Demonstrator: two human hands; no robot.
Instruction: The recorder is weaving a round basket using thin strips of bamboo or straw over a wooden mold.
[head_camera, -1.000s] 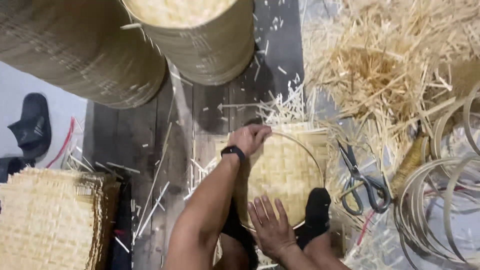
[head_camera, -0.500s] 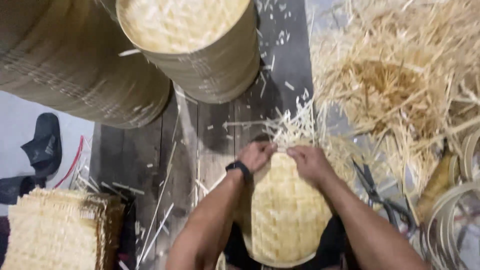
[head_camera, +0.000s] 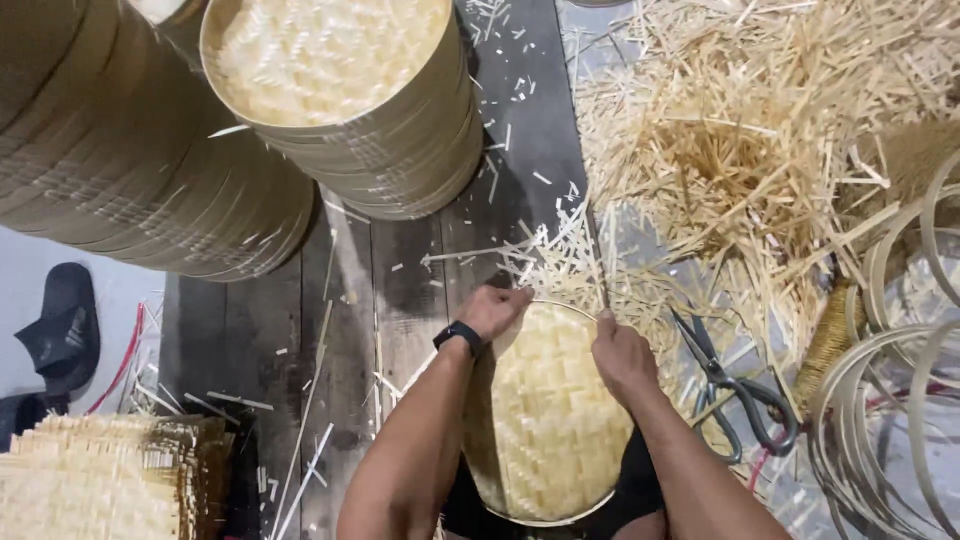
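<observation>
From the head view, the left hand (head_camera: 495, 310) curls closed over the far left rim of the round woven bamboo tray (head_camera: 545, 420), while the right hand (head_camera: 620, 352) pinches a thin bamboo strip (head_camera: 597, 255) at the tray's far right rim. Scissors (head_camera: 735, 385) lie just right of the right hand. Stacked bamboo hoops (head_camera: 360, 120) stand well beyond the left hand, with scattered offcuts (head_camera: 740, 130) crowding the right and bare plank floor (head_camera: 250, 350) open to the left.

Dark plank floor of a weaving workshop

The worn wooden floorboards (head_camera: 400, 290) are littered with pale splinters; a grey concrete strip (head_camera: 40, 250) borders them at left, where a black sandal (head_camera: 60, 330) lies. Light falls evenly from above, without hard shadows.
</observation>
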